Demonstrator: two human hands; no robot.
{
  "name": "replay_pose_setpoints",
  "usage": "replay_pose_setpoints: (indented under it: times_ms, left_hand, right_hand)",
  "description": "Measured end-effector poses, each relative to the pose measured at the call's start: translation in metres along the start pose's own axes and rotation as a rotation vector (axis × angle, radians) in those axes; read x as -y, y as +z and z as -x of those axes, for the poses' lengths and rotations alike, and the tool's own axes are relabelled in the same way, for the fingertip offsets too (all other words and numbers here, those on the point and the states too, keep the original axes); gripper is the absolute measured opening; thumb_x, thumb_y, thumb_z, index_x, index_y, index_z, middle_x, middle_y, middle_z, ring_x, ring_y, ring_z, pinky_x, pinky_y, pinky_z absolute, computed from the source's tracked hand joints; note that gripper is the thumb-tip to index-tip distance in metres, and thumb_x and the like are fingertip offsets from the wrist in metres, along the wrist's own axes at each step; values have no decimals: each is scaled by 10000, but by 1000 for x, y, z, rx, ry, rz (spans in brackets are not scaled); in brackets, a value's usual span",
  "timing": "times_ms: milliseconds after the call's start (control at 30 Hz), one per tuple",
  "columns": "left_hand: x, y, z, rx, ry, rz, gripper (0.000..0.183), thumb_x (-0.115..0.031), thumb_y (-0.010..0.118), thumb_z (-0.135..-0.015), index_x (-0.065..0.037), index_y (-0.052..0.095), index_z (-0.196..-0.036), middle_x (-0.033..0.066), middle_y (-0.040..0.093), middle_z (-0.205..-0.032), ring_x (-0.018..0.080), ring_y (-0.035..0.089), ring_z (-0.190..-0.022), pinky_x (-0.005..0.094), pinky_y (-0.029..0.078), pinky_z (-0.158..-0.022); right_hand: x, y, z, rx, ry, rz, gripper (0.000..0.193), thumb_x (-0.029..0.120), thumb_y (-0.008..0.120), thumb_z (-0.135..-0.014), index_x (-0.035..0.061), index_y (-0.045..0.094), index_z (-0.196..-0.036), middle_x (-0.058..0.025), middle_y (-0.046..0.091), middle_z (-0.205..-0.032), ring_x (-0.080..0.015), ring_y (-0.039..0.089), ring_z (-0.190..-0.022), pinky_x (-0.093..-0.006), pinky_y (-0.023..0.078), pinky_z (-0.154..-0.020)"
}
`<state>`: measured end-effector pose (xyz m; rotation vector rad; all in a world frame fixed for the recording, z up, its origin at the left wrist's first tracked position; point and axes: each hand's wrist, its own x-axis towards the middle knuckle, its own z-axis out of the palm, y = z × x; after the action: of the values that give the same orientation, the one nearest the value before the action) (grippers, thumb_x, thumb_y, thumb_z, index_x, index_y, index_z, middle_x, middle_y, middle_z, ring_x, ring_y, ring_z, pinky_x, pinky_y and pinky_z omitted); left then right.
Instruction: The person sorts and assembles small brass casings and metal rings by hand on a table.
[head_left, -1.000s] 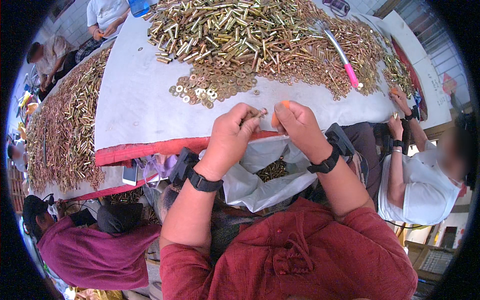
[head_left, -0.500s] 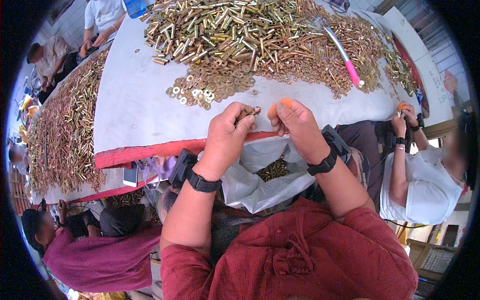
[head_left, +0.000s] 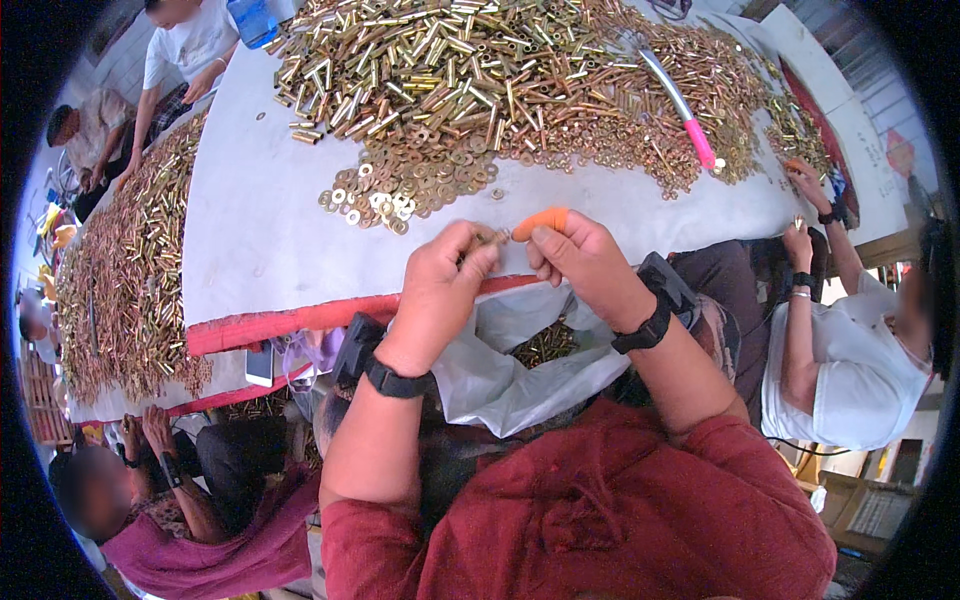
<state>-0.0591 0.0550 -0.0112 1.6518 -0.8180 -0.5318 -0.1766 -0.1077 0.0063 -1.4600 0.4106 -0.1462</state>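
Note:
My left hand (head_left: 445,268) is closed in a pinch on a small brass-coloured metal part (head_left: 501,237), blurred and partly covered by the fingers. Close to its right end, my right hand (head_left: 582,258) has thumb and fingers pressed together. An orange finger cover (head_left: 541,221) sits on that hand's index finger, its tip at or almost at the part. Whether the right fingers hold anything is hidden. Both hands are above the table's near edge. Beyond them lies a heap of flat washers (head_left: 410,180), with metal tubes (head_left: 400,85) behind and small nuts (head_left: 610,150) to the right.
A white plastic bag (head_left: 490,395) with metal tubes inside hangs open below my hands. A pink-tipped metal rod (head_left: 682,110) lies on the heap. The table edge has a red border (head_left: 290,318). Co-workers sit left and right; a phone (head_left: 259,366) is at left.
My hands have come together, bringing the orange-covered finger up to the metal part. The co-worker at right now reaches one hand toward the heap, and the people at left have shifted.

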Motion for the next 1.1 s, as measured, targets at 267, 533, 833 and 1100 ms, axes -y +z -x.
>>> replay_pose_setpoints:
  times_ms: [267,533,833,1100]
  left_hand:
    - [-4,-8,0,260,13,-45,206,-128,605,-926,-31,653,-1102,6,637,-880,105,573,-796,252,479,-737]
    - [-12,-11,-12,121,-297,539,306,-23,490,-939,3,476,-1243,31,613,-907,38,415,-598,185,372,-538]
    - [-8,-14,-11,71,-262,594,132,-88,522,-962,-34,474,-1073,112,678,-989,33,357,-504,183,305,-444]
    - [-3,-23,-9,4,-308,898,251,-181,545,-986,-2,559,-1162,51,664,-941,38,374,-530,185,311,-450]
  right_hand:
    - [1,-46,-69,-456,-527,1067,233,142,642,-852,54,636,-1068,-98,631,-832,-226,626,-769,-340,494,-697]
    - [12,-44,-121,-495,-383,1229,215,214,647,-832,105,633,-1018,-139,646,-872,-330,625,-850,-438,494,-740]
    - [19,-35,-126,-515,-330,1243,236,263,588,-868,70,626,-999,-149,679,-884,-339,645,-833,-442,500,-741]
    - [19,-49,-115,-532,-239,1002,224,250,614,-820,48,647,-911,-160,682,-813,-325,664,-770,-410,518,-712]
